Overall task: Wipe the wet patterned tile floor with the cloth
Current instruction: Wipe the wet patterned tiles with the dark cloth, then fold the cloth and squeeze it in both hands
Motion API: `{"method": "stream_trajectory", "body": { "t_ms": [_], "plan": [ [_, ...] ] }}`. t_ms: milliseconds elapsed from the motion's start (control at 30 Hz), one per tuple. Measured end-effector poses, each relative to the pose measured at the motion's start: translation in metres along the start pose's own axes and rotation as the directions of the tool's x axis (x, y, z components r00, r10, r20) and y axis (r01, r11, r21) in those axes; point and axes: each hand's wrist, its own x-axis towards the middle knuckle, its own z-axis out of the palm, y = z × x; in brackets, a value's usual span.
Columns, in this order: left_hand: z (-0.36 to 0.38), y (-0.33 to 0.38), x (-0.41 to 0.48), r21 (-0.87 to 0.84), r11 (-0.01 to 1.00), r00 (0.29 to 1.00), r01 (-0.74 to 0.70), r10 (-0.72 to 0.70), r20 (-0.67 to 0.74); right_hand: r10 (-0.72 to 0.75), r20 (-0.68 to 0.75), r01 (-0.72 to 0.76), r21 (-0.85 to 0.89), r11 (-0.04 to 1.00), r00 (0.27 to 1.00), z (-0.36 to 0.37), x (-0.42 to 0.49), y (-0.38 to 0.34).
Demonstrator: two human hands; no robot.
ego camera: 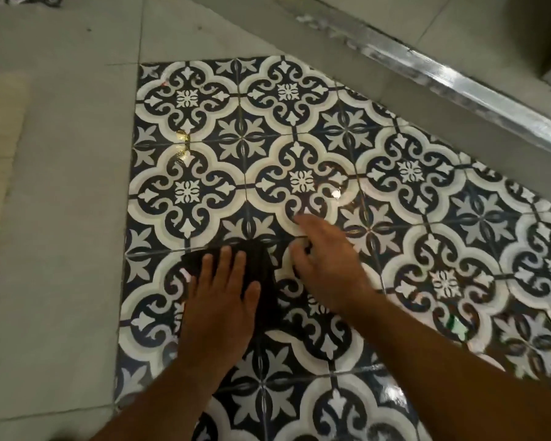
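Down on the wet tile floor (188, 186), the left hand (220, 300) presses flat on the dark cloth (261, 265), which is half-hidden, so its direction is unclear. The right hand (325, 259) hovers beside it, loose and holding nothing.

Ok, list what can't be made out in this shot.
Head view:
Cloth: largely covered by the left hand; full shape hidden.
Right hand: motion-blurred; its grip on the cloth is unclear.
Grey object, top right: cut off by the frame edge.

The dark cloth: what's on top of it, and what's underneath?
The left hand lies flat on the cloth. The patterned tile floor runs beneath, but that patch is hidden.
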Motion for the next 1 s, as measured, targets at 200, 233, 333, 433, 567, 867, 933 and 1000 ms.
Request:
{"method": "stream_trajectory", "body": {
  "t_ms": [200,233,333,433,567,867,933,1000],
  "plan": [
    [-0.049,-0.047,0.005,0.072,0.989,0.991,-0.126,0.128,-0.03,-0.048,0.146,0.068,-0.136,0.988,0.988,0.052,-0.051,-0.029],
    [-0.052,-0.051,0.006,0.11,0.984,0.99,-0.139,0.139,0.006,-0.036,0.162,0.062,-0.157,0.986,0.986,0.056,-0.043,-0.035],
    [-0.049,-0.046,0.004,0.176,0.978,0.993,-0.114,0.109,0.034,0.002,0.182,0.051,-0.287,0.957,0.983,0.06,-0.015,-0.047],
    [-0.045,-0.035,-0.002,0.158,0.987,1.0,-0.01,0.008,0.015,0.044,0.164,0.012,-0.33,0.944,0.985,0.062,-0.022,-0.048],
    [-0.054,-0.012,-0.008,0.056,0.997,0.992,0.056,-0.062,0.112,0.23,0.159,-0.222,-0.068,0.973,0.96,0.059,-0.055,-0.044],
    [-0.167,0.067,-0.029,0.054,0.988,0.962,-0.144,0.127,0.242,0.304,0.131,-0.329,0.464,0.822,0.944,-0.039,-0.091,-0.074],
    [-0.191,0.084,-0.023,0.045,0.978,0.935,-0.204,0.181,0.304,0.322,0.084,-0.323,0.459,0.827,0.943,-0.063,-0.094,-0.078],
    [-0.207,0.103,-0.012,0.044,0.958,0.907,-0.282,0.251,0.338,0.355,0.059,-0.339,0.477,0.811,0.933,-0.087,-0.097,-0.083]
  ]
}}
